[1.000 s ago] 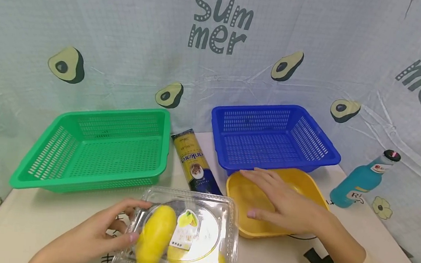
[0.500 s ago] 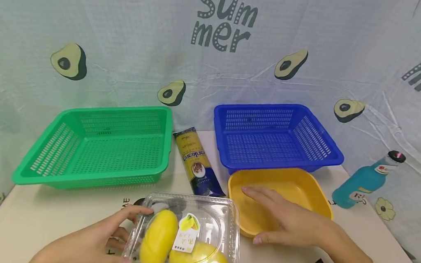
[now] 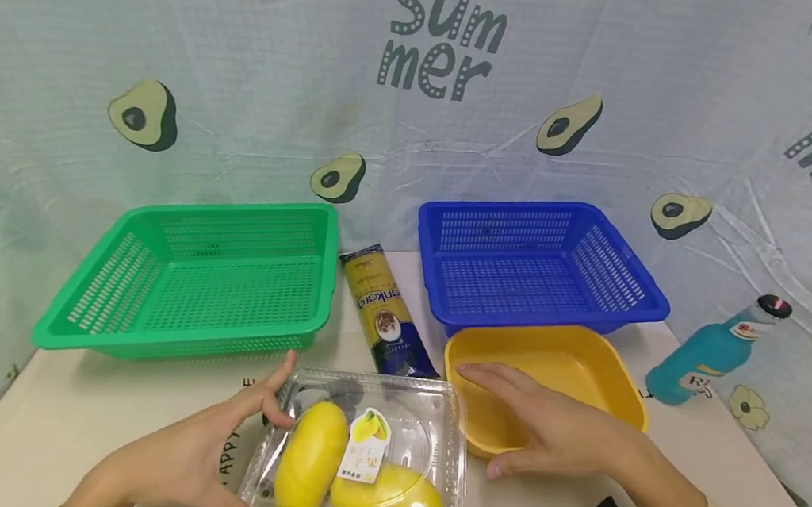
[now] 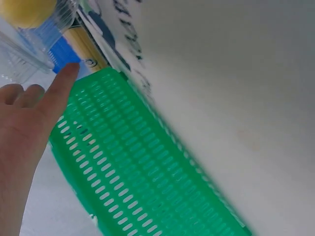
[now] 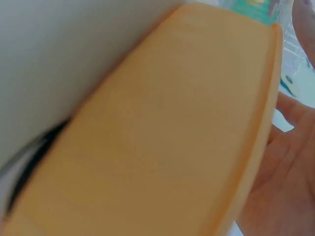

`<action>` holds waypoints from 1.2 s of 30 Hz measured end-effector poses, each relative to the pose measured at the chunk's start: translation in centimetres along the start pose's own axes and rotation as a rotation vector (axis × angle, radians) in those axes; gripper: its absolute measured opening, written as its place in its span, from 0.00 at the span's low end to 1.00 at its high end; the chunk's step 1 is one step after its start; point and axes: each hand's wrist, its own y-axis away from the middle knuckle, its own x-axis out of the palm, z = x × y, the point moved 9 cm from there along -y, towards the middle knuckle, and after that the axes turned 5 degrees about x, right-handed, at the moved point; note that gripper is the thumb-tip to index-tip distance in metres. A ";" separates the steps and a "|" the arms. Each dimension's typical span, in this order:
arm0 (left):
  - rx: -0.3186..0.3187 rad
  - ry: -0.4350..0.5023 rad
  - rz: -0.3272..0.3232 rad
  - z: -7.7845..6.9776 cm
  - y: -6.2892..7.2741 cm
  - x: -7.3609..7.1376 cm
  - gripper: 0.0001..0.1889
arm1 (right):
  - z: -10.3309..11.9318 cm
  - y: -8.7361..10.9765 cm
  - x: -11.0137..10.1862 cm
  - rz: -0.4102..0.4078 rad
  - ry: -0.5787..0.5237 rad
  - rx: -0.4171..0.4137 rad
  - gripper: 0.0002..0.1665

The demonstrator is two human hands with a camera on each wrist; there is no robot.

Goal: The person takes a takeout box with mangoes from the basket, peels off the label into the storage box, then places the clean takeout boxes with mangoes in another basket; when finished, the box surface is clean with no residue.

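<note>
A clear plastic clamshell box [image 3: 429, 414] with yellow mangoes [image 3: 387, 499] and a fruit sticker inside lies at the table's near middle. My left hand [image 3: 183, 451] is spread at its left side, index finger raised and thumb near the lower left corner. In the left wrist view, that hand's fingertips [image 4: 69, 73] appear in front of the green basket. My right hand [image 3: 564, 433] hovers over the near part of the yellow plastic basin [image 3: 562, 361], fingers extended and thumb outside the rim. The right wrist view shows the basin's outer wall [image 5: 162, 113] beside the palm.
A green slotted basket [image 3: 231, 295] stands back left and a blue one [image 3: 518, 286] back right. Between them lies a pasta packet [image 3: 387, 316]. A bottle of blue drink [image 3: 706, 357] leans at the far right. A printed curtain [image 3: 264, 51] hangs behind.
My left hand has let go of the clamshell box, its fingers spreading away from the left edge. The box now lies flatter. My right thumb has moved from inside the basin to outside its rim.
</note>
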 end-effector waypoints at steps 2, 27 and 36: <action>0.030 0.012 0.004 0.2 -0.2 0.1 0.41 | 0.6 -0.4 -0.4 0.001 0.019 -0.037 0.61; 0.028 -0.080 -0.037 0.3 0.3 -0.9 0.39 | 4.4 -4.6 -1.0 0.095 -0.024 -0.087 0.57; 0.014 -0.074 -0.033 0.1 0.7 -1.2 0.38 | 4.5 -5.4 -1.1 0.130 -0.087 -0.107 0.57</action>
